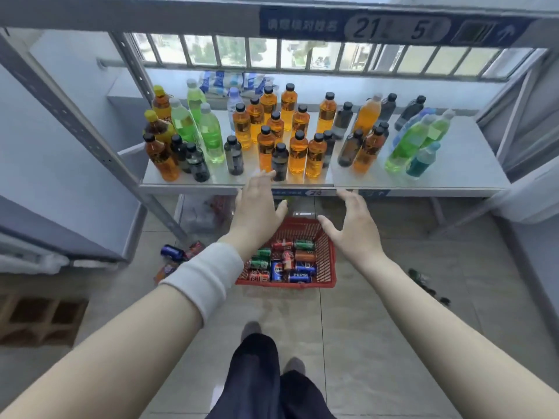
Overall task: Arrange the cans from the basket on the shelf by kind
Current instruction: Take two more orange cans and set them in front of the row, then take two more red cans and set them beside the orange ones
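The left hand [257, 210] is spread and empty at the shelf [447, 173] edge tagged "24". On the floor below, the red basket [329, 267] holds cans [299, 278], the blue ones reading PEPSI. The right hand [354, 234] is spread and empty too.

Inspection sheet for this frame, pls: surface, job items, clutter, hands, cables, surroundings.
Surface: grey shelf, crowded with bottles; bare patch at its right front.
Job's things: red basket on the floor tiles, holding mixed cans lying down: blue, red, green, orange. No cans seen on the shelf.
Clutter: the bottles (orange, green, dark) stand on the shelf; loose cans lie on the floor left of the basket.
Grippers: left hand and right hand both open, fingers spread, holding nothing, in view above the basket.
Cables: nothing seen.
Surroundings: barred window behind the shelf; blue label strip on the upper beam.
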The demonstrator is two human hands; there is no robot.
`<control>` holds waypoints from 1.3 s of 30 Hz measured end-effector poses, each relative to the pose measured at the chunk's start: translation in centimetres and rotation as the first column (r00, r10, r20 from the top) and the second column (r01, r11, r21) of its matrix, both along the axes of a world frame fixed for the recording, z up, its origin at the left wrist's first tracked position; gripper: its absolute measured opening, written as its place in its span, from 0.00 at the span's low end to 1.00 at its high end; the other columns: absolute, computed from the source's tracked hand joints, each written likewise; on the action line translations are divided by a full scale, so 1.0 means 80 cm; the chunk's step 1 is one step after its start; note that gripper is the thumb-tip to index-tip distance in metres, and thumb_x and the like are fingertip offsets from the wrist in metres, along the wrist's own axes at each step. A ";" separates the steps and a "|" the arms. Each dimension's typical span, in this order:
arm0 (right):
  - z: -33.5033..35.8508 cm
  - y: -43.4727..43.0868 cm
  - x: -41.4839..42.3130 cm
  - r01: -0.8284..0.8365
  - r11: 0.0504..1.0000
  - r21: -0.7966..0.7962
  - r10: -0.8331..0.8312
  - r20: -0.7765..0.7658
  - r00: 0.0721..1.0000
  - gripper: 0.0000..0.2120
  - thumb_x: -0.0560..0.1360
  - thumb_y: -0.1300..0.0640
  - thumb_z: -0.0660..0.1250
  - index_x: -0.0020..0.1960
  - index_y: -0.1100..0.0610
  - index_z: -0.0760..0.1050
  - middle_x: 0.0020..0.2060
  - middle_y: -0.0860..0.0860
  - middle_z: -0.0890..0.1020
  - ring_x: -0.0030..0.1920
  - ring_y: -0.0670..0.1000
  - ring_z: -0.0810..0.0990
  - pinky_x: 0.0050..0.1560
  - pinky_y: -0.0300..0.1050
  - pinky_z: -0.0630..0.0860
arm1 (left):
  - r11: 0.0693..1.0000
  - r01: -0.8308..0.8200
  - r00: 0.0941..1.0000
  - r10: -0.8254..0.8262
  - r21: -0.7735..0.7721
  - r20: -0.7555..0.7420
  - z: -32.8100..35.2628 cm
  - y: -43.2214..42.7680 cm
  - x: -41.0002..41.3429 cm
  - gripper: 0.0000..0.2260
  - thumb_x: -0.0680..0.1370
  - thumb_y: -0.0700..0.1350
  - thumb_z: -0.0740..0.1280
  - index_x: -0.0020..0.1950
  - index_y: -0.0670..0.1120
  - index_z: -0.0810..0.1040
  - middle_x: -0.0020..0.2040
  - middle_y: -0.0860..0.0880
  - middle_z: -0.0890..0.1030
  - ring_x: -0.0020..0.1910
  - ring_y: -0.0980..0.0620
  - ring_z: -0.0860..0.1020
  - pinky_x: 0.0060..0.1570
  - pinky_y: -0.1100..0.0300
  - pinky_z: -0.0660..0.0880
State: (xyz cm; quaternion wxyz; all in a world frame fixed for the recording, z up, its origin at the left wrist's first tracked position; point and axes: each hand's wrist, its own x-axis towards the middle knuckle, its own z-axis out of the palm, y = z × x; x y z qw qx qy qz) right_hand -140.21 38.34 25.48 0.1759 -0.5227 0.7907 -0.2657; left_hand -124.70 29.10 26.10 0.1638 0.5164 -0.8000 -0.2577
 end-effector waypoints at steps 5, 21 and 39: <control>-0.044 0.025 -0.014 0.021 0.989 0.145 -0.033 0.082 0.996 0.30 0.75 0.51 0.66 0.72 0.59 0.60 0.73 0.54 0.63 0.76 0.51 0.52 0.71 0.46 0.58 | 0.995 -0.011 0.996 0.002 0.101 0.087 -0.046 0.019 -0.006 0.26 0.77 0.47 0.63 0.73 0.44 0.60 0.73 0.46 0.63 0.73 0.48 0.60 0.73 0.45 0.54; -0.240 -0.053 -0.040 0.184 0.850 0.494 -0.347 0.260 0.901 0.31 0.73 0.50 0.68 0.72 0.58 0.61 0.69 0.53 0.67 0.70 0.51 0.64 0.67 0.45 0.62 | 0.914 0.015 0.990 -0.070 0.406 0.122 -0.267 -0.072 -0.042 0.24 0.77 0.45 0.64 0.72 0.45 0.62 0.71 0.49 0.67 0.71 0.51 0.64 0.71 0.53 0.59; -0.812 -0.180 -0.076 -0.077 0.637 0.767 -0.217 0.275 0.937 0.33 0.73 0.42 0.66 0.69 0.62 0.64 0.63 0.58 0.74 0.62 0.57 0.72 0.55 0.46 0.68 | 0.788 -0.190 0.962 0.030 0.585 0.271 -0.820 -0.146 -0.052 0.25 0.77 0.45 0.64 0.72 0.41 0.62 0.71 0.43 0.67 0.70 0.47 0.65 0.67 0.58 0.60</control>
